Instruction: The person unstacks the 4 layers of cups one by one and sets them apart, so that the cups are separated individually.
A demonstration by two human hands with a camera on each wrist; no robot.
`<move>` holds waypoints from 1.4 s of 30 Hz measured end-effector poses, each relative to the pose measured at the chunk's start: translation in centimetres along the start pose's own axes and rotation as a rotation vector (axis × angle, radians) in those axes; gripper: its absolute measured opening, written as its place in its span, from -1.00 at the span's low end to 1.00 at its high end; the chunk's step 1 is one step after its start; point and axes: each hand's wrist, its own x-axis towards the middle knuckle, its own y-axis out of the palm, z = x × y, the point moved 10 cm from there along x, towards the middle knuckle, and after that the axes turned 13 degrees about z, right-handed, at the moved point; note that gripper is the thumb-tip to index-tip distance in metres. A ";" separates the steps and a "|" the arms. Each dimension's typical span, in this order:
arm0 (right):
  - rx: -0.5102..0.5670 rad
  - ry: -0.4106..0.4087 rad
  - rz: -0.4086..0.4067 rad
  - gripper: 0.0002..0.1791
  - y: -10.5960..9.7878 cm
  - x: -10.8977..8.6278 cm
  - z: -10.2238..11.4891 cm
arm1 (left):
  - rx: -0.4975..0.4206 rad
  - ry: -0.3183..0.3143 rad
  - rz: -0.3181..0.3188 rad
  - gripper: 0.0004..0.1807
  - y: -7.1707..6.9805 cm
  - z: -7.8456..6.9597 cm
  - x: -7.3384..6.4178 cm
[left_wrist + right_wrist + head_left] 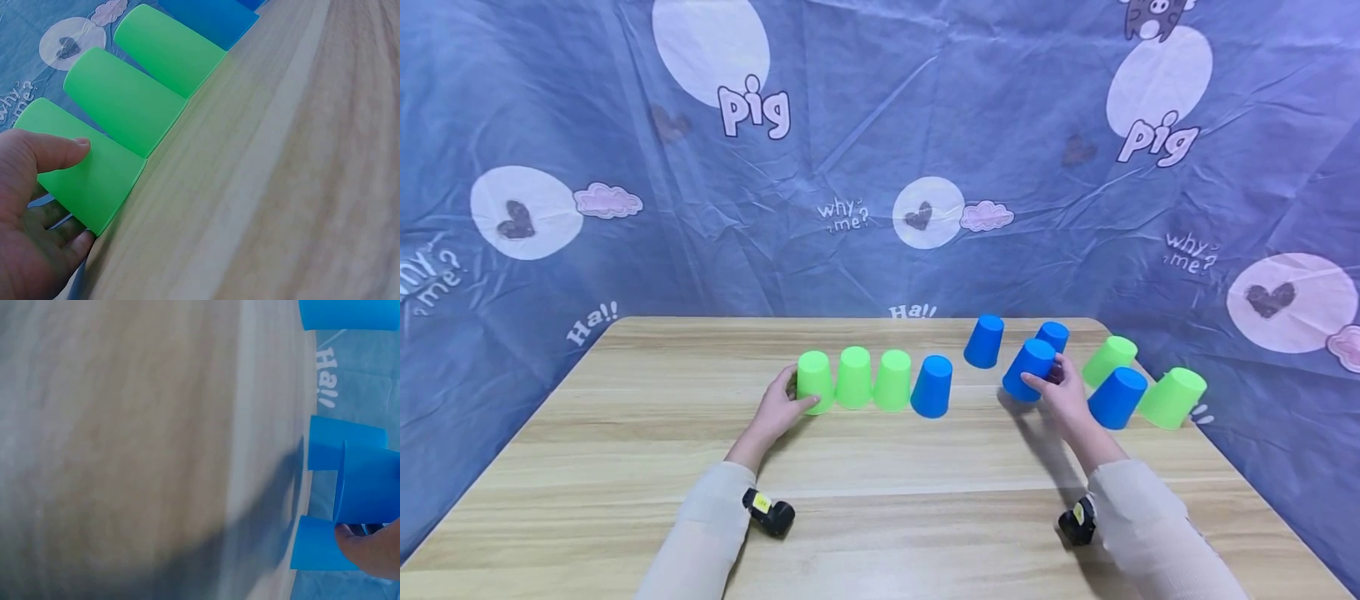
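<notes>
My left hand (781, 410) grips the leftmost green cup (814, 377), thumb across its front and fingers round the far side. This cup stands upside down at the end of a row, beside a second green cup (853, 379), a third green cup (892, 382) and a blue cup (932, 388). Over on the right, my right hand (1067, 404) holds another blue cup (369, 484) by its side, mouth down and slightly tilted. In the right wrist view its rim is raised off the table. Part of my right fingers is hidden behind it.
Farther back stand a blue cup (984, 342) and one partly hidden blue cup (1054, 335). Right of my right hand are a blue cup (1117, 398) and two green cups, a back one (1109, 360) and a front one (1172, 398). A patterned cloth (820, 167) hangs behind the wooden table (880, 500).
</notes>
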 end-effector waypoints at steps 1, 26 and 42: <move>-0.001 0.003 0.003 -0.16 -0.1 0.0 -0.2 | 0.007 0.004 0.001 -0.28 0.0 0.0 0.0; 0.095 0.072 0.006 -0.14 -1.4 0.6 -3.8 | -0.008 -0.010 0.011 -0.26 0.2 0.2 0.1; 0.094 0.083 -0.003 -0.15 -1.3 0.6 -4.0 | -0.003 -0.009 0.006 -0.25 0.0 0.4 0.3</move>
